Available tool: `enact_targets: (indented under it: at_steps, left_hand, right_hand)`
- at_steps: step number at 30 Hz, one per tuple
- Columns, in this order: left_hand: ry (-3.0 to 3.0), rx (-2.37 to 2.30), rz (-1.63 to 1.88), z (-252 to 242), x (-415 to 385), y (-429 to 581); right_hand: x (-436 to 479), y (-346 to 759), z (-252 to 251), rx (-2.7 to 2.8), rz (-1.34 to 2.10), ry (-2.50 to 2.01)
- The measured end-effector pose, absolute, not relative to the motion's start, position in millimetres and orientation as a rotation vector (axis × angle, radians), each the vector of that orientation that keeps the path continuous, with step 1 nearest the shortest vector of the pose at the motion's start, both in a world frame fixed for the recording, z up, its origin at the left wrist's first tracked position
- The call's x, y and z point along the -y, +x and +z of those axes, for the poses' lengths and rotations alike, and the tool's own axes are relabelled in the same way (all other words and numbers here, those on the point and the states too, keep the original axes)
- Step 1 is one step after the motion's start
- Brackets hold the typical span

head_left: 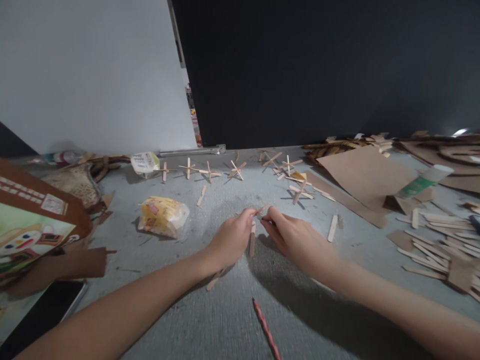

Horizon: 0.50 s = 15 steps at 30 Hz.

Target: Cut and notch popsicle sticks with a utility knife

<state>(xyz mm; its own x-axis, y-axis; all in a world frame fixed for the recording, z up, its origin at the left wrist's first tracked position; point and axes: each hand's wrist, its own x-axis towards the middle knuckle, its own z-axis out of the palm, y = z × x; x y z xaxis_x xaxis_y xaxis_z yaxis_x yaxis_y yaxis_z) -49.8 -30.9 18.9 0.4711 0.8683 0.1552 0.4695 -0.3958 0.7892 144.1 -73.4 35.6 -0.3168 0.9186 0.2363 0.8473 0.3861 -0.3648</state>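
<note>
My left hand (230,240) is closed, thumb and fingers pinching a wooden craft stick (258,212) at the middle of the table. Right beside it, my right hand (292,235) is closed in a pinch, its fingertips nearly meeting the left ones. Something small and greyish shows at the right fingertips, too small to name. Just below the hands lies another craft stick (252,242), pointing toward me. Part of a further stick (213,282) shows under my left forearm. A reddish pencil (265,327) with a dark tip lies nearest me.
Crossed-stick pieces (236,170) stand in a row at the back. A yellow plastic packet (164,216) lies left, near a phone (47,315) and a brown bag (35,220). At right are loose sticks (431,255), cardboard (360,175) and a green-white glue stick (425,181).
</note>
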Motion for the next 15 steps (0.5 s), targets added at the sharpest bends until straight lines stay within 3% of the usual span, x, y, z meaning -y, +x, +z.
enact_targets:
  at_steps: [15]
  left_hand:
    - [2.107,-1.113,0.711,11.4,31.5,-51.7]
  right_hand:
    - [73.6,143.3,34.5,2.225,0.315,-1.515]
